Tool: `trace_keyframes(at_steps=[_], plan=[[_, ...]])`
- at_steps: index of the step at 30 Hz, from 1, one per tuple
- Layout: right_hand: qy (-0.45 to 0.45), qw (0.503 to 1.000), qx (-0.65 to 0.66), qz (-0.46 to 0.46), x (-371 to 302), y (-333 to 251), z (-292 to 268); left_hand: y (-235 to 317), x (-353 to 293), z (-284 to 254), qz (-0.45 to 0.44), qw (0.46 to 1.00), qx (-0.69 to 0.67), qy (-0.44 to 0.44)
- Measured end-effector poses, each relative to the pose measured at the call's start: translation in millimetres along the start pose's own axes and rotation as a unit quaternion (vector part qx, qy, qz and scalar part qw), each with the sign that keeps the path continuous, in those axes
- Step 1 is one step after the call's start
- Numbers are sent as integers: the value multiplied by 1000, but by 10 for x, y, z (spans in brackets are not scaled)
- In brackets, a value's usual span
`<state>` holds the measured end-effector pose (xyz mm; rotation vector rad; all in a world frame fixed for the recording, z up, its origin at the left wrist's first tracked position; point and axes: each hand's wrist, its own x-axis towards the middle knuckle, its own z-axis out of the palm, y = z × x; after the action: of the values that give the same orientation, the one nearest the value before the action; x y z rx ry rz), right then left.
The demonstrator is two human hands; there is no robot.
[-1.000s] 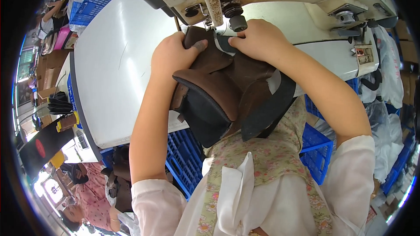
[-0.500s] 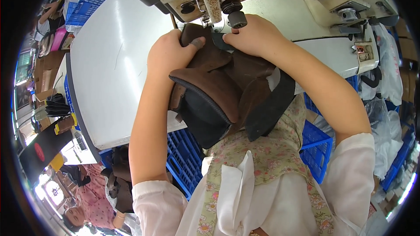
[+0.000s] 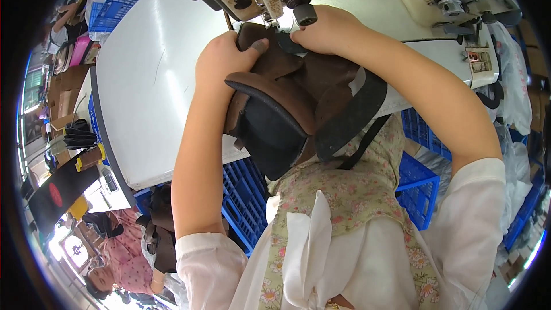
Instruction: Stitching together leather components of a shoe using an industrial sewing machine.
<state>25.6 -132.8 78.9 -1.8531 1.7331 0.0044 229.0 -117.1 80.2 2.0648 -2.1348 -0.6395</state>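
Observation:
A folded brown leather bag (image 3: 281, 89) with black panels and a dark corded edge hangs over the table's front edge, against my apron. Its far end lies under the needle area of a sewing machine (image 3: 275, 0). My left hand (image 3: 224, 60) is closed on the brown leather left of the needle, thumb on top and fingers hidden beneath. To the right of the needle, my right hand (image 3: 324, 30) pinches a dark edge of the bag. A wide black strip (image 3: 356, 117) curls down on the bag's right side, and a narrow black strap (image 3: 367, 143) dangles below it.
The white machine table (image 3: 143, 92) extends to the left with loose threads on it. Blue plastic crates (image 3: 244, 201) stand beneath. Plastic bags (image 3: 511, 80) hang at the right. Another person (image 3: 123, 252) sits at lower left, near dark pieces of material.
Both hands and the bag's far end have shifted slightly relative to the machine. The black strip on the right has swung and curled, and the narrow strap now shows beneath it.

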Motion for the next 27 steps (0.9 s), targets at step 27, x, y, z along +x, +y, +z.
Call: trace_keyframes(at_steps=[27], plan=[[46,995,15,-86,230,79,21,-21,158,-67,-5,1000,-17,-8]])
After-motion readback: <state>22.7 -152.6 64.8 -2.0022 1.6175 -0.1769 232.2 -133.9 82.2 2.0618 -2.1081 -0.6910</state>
